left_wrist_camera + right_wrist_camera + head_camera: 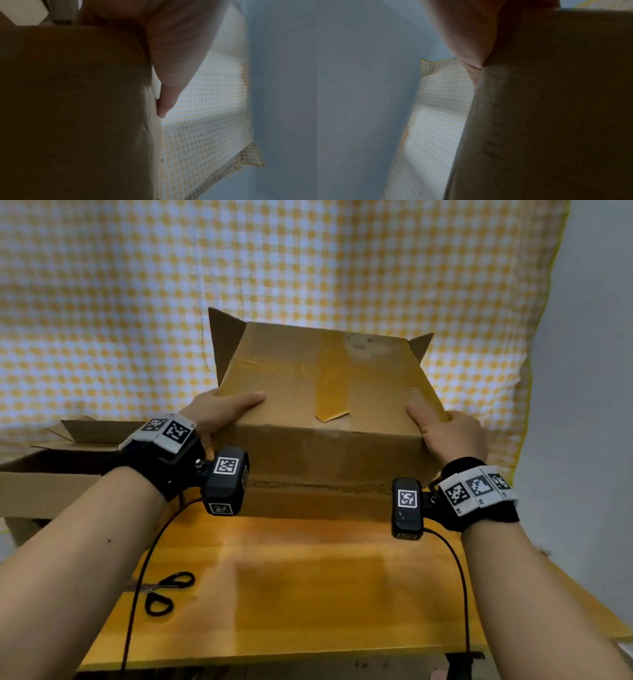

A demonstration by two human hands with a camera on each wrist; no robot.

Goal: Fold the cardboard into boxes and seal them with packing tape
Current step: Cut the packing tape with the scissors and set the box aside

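A brown cardboard box (325, 392) is tilted up above the orange table (308, 583), its taped face towards me. A strip of brown packing tape (330, 385) runs down the middle of that face, with its end loose near the front edge. My left hand (219, 414) grips the box's near left corner, thumb on top. My right hand (445, 436) grips the near right corner, thumb on top too. Two flaps stick up at the far corners. In both wrist views the box's side (77, 108) (556, 108) fills the frame beside my fingers (167, 100).
Black-handled scissors (164, 590) lie at the table's front left. More folded cardboard (58, 460) lies to the left. A yellow-checked cloth (308, 268) hangs behind, and a grey wall (589, 371) stands on the right.
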